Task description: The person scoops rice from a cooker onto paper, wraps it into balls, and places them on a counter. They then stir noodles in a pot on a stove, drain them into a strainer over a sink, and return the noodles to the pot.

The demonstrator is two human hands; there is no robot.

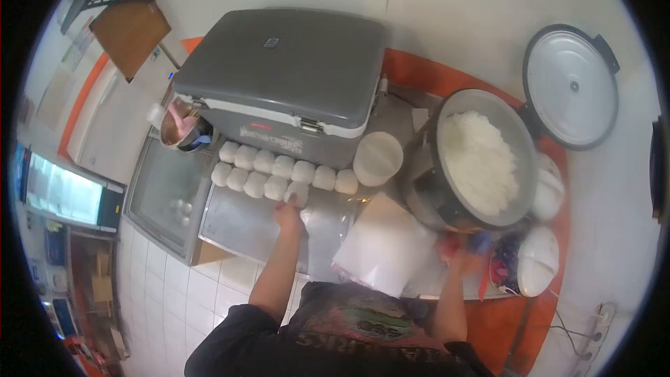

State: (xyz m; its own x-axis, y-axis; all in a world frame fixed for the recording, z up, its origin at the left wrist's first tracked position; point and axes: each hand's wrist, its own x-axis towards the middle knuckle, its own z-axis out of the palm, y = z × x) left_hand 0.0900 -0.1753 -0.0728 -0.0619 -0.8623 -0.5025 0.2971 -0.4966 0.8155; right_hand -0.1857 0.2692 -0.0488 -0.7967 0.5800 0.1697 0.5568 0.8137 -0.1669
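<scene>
My left hand [289,213] is closed at the front row of white wrapped bundles [255,184], with its fingers on one round bundle [298,194] at that row's right end. Two rows of these bundles stand on the metal counter in front of a grey cooler. My right hand [460,255] is blurred by motion below the rice cooker [426,189], near something red and blue; its fingers cannot be made out. White paper sheets [380,244] lie between my hands. The open cooker holds white rice [481,161].
The grey cooler [286,63] stands behind the bundles, a white round container [377,159] at its right corner. A pot with utensils [183,126] is at the left. The cooker's raised lid [574,84] and white-lidded containers [537,262] are at the right.
</scene>
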